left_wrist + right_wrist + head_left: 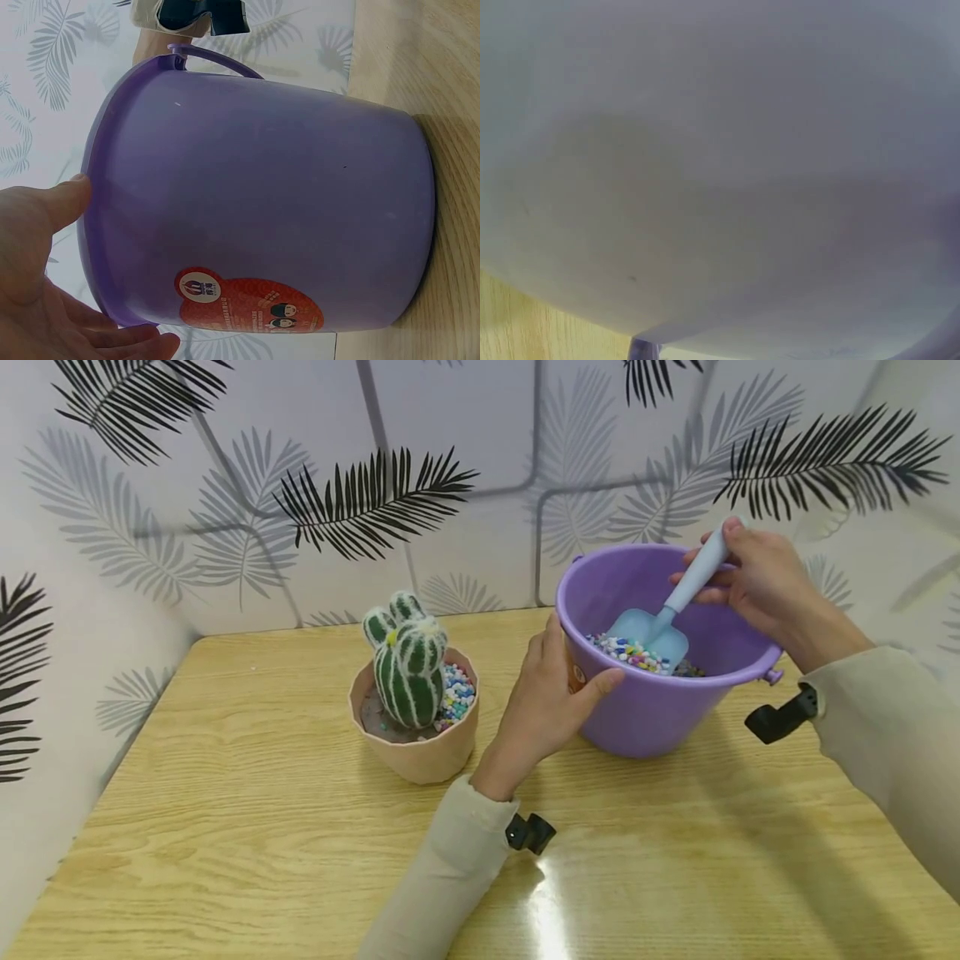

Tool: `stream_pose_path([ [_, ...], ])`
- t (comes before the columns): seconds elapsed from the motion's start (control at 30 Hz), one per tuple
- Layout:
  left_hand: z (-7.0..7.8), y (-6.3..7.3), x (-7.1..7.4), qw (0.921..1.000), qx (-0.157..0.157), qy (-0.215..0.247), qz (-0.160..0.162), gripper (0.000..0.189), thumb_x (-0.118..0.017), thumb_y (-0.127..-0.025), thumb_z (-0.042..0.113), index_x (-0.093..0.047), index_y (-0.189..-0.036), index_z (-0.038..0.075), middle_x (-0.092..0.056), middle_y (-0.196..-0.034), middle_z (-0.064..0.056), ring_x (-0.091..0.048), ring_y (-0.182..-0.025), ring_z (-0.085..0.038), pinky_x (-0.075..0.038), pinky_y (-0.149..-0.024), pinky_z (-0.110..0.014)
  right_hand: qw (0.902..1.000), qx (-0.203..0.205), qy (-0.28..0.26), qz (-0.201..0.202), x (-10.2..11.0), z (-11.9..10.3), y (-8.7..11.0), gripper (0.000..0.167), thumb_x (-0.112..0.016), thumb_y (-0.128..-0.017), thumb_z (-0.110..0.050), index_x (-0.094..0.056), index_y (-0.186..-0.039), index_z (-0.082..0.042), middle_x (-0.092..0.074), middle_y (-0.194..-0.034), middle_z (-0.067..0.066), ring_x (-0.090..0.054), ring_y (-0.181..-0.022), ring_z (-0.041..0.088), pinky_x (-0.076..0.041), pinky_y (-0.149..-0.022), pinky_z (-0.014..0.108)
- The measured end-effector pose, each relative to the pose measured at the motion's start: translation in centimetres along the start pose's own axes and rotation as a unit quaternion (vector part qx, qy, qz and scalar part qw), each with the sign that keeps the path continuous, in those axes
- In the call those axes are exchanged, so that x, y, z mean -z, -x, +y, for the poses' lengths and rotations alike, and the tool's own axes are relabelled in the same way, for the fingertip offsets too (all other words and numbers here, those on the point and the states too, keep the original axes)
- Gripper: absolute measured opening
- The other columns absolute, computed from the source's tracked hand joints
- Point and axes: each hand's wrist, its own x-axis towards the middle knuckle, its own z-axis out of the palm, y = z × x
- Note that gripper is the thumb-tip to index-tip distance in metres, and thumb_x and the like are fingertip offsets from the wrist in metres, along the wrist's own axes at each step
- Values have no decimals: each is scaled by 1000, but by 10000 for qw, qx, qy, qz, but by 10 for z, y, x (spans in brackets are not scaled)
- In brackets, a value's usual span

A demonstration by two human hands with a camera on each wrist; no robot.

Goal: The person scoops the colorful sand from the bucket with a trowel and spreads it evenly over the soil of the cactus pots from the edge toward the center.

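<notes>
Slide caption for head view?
Right hand holds blue scoop in purple bucket, left hand touching it; potted cactus nearby.

I have a wood-grained table (225, 793) in front of me, pale yellow-brown with fine streaks. Toward its far side I see a peach-coloured pot (423, 760) with a wavy rim, its base directly on the surface. To the pot's right, apart from it, my purple bucket (637, 718) rests on the same top. Nearer me, bright glare (547, 914) marks the surface.
</notes>
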Motion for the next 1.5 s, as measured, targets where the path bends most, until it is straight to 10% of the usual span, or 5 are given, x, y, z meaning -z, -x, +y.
stream_pose_path([
  [0.57, 0, 1, 1, 10000, -13, 43, 57, 93, -65, -89, 41, -5, -154, 11, -34, -148, -14, -40, -132, -26, -41, -104, -47, 9962, 143, -290, 804, -6, -2, -3, 34, -50, -95, -32, -52, -91, 2, -67, -75, 19, -72, -71, 32, -58, -58, 39],
  [1.5, 0, 0, 1, 9999, -92, -47, 10, 92, -64, -89, 42, -7, -153, 9, -41, -138, -16, -46, -115, -24, -46, -91, -43, 9922, 86, -757, 984, -1, -5, -4, 31, -50, -95, -30, -50, -94, 1, -67, -77, 23, -70, -70, 36, -58, -58, 43],
])
